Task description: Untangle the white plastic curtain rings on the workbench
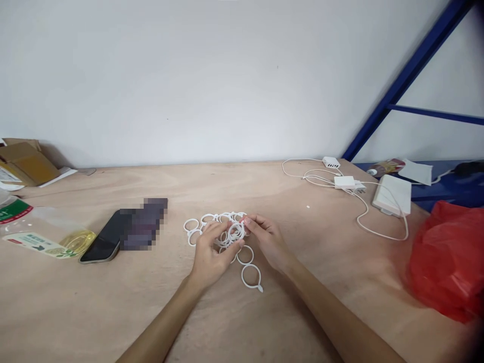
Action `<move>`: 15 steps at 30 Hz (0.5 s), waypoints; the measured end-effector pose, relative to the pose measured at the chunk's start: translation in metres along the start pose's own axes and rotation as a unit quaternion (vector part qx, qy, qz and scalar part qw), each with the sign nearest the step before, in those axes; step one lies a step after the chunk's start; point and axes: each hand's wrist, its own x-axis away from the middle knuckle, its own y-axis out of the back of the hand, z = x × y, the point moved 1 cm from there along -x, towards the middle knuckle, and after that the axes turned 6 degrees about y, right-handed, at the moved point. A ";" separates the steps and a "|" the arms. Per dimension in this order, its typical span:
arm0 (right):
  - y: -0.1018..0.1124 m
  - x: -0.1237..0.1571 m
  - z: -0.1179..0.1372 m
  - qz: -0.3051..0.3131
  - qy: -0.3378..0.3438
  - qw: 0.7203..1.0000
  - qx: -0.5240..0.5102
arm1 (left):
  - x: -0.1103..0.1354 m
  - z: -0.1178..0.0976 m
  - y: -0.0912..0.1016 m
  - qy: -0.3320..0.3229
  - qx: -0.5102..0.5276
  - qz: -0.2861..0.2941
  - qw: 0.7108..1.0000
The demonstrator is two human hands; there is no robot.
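Observation:
Several white rings (251, 277), some with a small tab, lie in a linked or overlapping cluster on the wooden table. My left hand (212, 252) is closed on one white ring (236, 232), with thumb and fingers curled around its edge, held over the cluster. Thumb and forefinger of my right hand (270, 239) pinch at the upper right side of that same ring, near its tab. Parts of the cluster are hidden behind my left fingers. Whether the rings are joined to one another I cannot tell.
To the left are a black phone (104, 239), a clear plastic bag (49, 229) and a cardboard box (28, 161). White cables with a charger (344, 182) lie at the back right. A red plastic bag (448, 262) sits at the right edge, near a white box (393, 194).

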 end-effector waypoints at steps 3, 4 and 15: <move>0.007 -0.002 0.002 -0.001 0.036 0.990 0.137 | -0.003 0.011 0.003 -0.019 -0.067 -0.023 0.997; 0.010 -0.002 0.003 0.002 0.056 0.980 0.189 | -0.004 0.014 0.004 -0.019 -0.097 -0.030 0.995; 0.022 0.057 -0.002 0.130 0.122 0.858 0.482 | -0.018 0.031 0.033 0.040 -0.253 -0.003 0.967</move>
